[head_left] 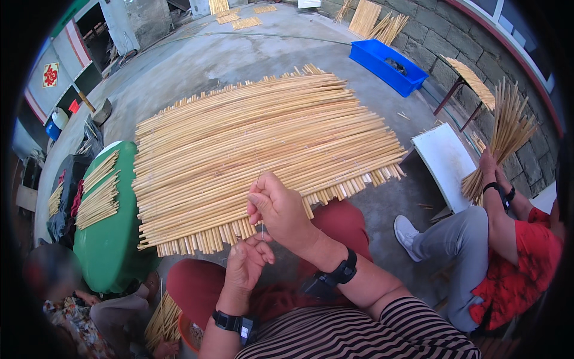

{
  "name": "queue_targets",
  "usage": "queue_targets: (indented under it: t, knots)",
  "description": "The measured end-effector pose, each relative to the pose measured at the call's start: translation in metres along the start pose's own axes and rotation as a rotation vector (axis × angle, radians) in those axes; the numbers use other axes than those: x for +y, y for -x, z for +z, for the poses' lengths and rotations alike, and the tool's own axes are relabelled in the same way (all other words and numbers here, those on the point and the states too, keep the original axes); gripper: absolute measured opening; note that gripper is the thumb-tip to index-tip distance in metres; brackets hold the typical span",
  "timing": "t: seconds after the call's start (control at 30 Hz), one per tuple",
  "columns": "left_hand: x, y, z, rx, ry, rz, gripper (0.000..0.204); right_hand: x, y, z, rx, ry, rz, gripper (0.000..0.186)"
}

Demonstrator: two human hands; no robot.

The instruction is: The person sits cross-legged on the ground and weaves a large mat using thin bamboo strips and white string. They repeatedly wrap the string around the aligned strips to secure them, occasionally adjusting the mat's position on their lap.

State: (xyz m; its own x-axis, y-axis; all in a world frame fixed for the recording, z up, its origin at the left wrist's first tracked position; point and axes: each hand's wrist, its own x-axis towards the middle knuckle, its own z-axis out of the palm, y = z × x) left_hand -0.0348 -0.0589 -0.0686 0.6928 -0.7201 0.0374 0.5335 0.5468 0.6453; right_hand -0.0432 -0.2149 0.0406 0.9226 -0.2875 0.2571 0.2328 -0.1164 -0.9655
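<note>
In the head view a large mat of pale reed sticks (257,137), crossed by lines of thin thread, lies in front of me, its near edge uneven. My right hand (272,206) is over that edge, thumb and index finger pinched on a fine needle or thread pointing upward; which one I cannot make out clearly. A thin strand shows below these fingers. Just below the mat, my left hand (248,263) is palm up with thumb raised and fingers loosely curled and apart, close to that strand.
A co-worker (511,251) at right grips upright sticks (502,131) beside a white board (436,155). Another person (72,317) sits lower left by a green table (104,257) bearing stick piles (95,203). A blue tub (376,57) and leaning bundles (388,27) are at the back.
</note>
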Motion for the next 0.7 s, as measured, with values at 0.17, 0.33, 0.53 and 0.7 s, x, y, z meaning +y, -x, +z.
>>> queue_targets:
  t: [0.17,0.33,0.53,0.7]
  knots:
    - [0.031,0.072,0.013,0.131,-0.466,-0.446,0.023,0.025,-0.030,-0.022,-0.001,0.174,0.019,0.008]
    - [0.127,0.176,0.026,-0.042,-0.596,-0.536,0.017,0.032,-0.041,-0.038,-0.051,-0.097,0.235,0.008]
    - [0.117,0.334,-0.005,0.586,-0.283,-0.224,0.019,0.037,-0.041,-0.041,-0.099,-0.220,0.215,0.010]
    - [0.089,0.420,-0.050,1.006,-0.260,-0.540,0.011,0.037,-0.043,-0.041,-0.114,-0.239,0.191,0.009]
